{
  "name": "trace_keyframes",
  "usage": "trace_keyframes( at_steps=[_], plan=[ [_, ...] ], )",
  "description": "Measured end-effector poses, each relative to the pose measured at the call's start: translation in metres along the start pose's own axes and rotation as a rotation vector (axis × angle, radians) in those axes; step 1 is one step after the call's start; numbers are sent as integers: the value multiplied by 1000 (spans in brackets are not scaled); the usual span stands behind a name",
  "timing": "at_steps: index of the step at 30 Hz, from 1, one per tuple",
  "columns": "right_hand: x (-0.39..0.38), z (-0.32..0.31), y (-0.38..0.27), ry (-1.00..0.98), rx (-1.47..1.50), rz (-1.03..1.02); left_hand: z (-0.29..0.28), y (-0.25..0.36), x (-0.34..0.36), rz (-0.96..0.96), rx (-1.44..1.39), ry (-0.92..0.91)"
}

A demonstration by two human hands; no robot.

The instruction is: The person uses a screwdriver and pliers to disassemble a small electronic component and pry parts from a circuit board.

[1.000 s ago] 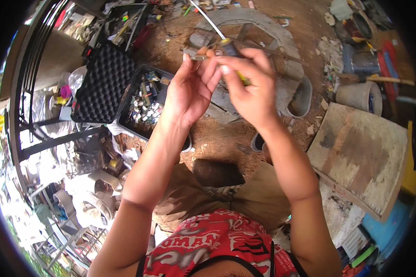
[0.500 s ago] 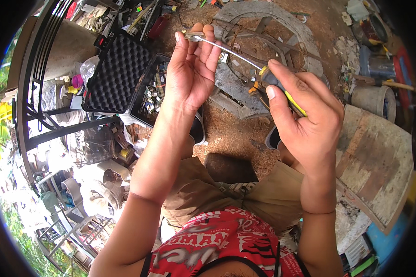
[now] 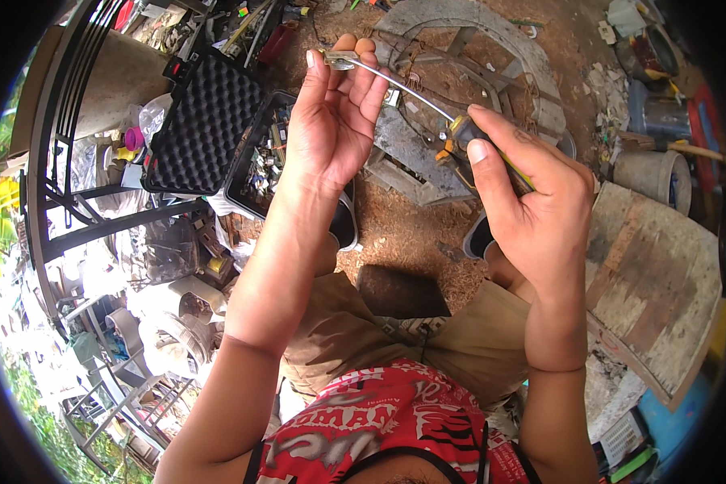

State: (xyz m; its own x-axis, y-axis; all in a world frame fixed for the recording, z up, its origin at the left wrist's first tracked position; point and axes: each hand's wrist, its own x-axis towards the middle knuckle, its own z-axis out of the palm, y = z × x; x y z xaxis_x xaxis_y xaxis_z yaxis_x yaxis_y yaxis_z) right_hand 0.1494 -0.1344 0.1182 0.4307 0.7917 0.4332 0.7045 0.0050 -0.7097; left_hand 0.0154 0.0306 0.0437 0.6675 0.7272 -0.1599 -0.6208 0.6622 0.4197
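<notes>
The person's left hand (image 3: 329,133) pinches a small metallic piece (image 3: 341,60) between thumb and fingers, its long axis roughly crosswise. The right hand (image 3: 532,194) grips a screwdriver (image 3: 465,131) by the handle; its shaft slants up and leftward to the piece, though whether the tip is seated cannot be told. The piece lies beyond and left of the right hand.

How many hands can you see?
2. The left hand is near the top, pinching a small shiny piece. The right hand is farther right, gripping a screwdriver. No other hands show.
</notes>
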Motion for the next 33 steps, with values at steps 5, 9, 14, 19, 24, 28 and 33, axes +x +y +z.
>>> trace_keyframes(
  at_steps=[5,9,14,19,24,28,33],
  plan=[
    [-1,-1,-1,-44,44,58,1,-2,1,-9,-48,-18],
    [-2,-4,-5,-116,58,147,1,-1,1,4,-26,-33],
    [-1,-6,-4,-212,47,175,0,-1,2,66,120,-45],
    [-5,5,11,-293,122,99,3,-1,0,102,274,-14],
    [-8,17,5,-376,159,232,0,-4,-2,166,324,18],
    [-22,46,7,-189,151,93,3,-3,1,200,329,100],
    [-13,39,16,-251,265,116,3,7,1,350,644,-13]
  ],
)
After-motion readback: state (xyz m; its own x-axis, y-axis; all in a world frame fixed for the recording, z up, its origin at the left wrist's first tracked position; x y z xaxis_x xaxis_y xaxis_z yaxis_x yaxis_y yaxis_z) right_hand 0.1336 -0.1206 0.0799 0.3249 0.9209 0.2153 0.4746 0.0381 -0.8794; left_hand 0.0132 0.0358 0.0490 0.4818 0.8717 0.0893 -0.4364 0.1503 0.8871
